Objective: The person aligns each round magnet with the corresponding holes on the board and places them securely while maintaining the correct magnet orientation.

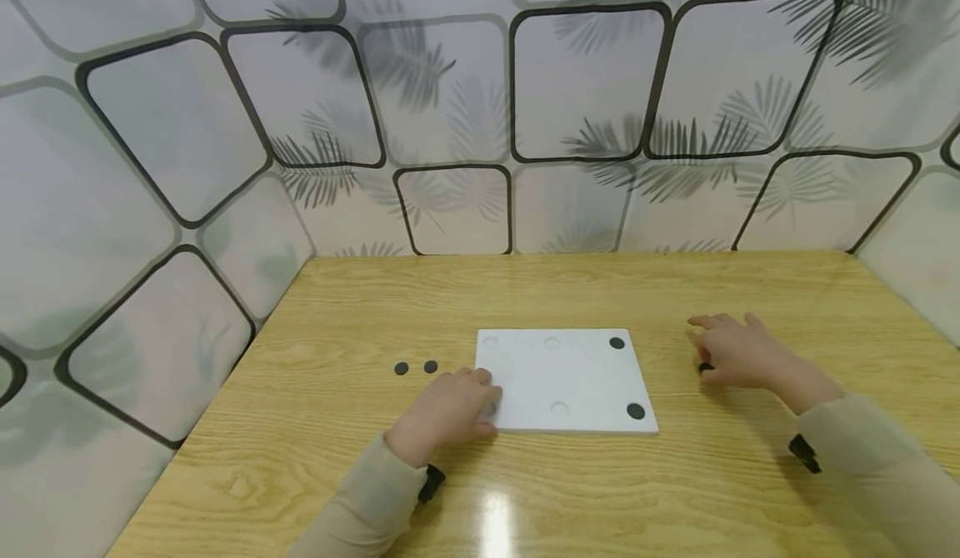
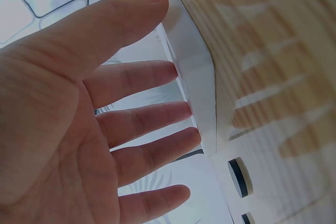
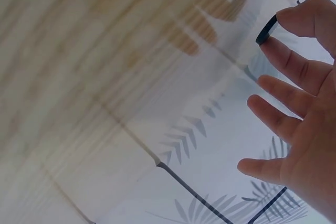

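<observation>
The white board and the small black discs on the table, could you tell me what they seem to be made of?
The white board looks like matte plastic or foam board: uniform white, thick clean-cut edge, shallow round recesses. The black discs seem dark rubber or plastic, possibly magnets; thin, flat, dull finish. The table looks like glossy wood-grain laminate with a glare spot.

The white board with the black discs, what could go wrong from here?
1. The right hand pinches a black disc by its thin edge between thumb and forefinger; so slight a hold could let it slip and roll across the glossy table.
2. The left hand only rests straight fingers against the white board's corner; a nudge might slide it and unseat the two discs on it.
3. Two loose discs lie beside the left hand, which could knock them.
</observation>
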`<state>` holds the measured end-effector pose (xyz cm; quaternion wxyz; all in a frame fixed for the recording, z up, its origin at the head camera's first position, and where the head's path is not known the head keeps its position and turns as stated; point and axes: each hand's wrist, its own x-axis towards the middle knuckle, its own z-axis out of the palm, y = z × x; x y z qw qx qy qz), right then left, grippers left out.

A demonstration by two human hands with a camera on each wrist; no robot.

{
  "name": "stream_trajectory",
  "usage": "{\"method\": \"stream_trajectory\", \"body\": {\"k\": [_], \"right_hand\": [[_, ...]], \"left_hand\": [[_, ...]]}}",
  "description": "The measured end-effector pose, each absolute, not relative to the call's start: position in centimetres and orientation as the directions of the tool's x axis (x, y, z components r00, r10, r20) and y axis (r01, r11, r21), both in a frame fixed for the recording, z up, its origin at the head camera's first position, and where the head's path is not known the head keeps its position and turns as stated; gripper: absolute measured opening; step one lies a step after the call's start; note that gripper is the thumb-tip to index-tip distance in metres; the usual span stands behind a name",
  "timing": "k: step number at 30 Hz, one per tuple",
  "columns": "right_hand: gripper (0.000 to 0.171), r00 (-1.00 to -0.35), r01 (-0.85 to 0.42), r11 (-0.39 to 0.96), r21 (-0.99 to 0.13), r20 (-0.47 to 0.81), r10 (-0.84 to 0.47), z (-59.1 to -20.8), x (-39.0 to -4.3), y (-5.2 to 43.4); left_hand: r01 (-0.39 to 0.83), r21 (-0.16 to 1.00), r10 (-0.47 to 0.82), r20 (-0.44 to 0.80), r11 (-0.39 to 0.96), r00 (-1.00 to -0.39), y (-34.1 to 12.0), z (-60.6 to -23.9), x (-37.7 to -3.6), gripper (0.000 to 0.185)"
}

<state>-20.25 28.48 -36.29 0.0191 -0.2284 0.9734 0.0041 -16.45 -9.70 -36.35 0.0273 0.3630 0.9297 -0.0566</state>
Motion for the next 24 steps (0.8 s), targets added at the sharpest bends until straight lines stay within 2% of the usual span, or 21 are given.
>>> {"method": "stream_trajectory", "body": {"k": [24], "right_hand": [[0.021,-0.871,-0.491,0.871,0.0,-0.031,-0.491,-36.2,-20.5,26.2]], "left_hand": [[0.675,-0.091,0.669,-0.093,0.732,-0.737,-9.7,-36.3,-16.4,0.032]]}}
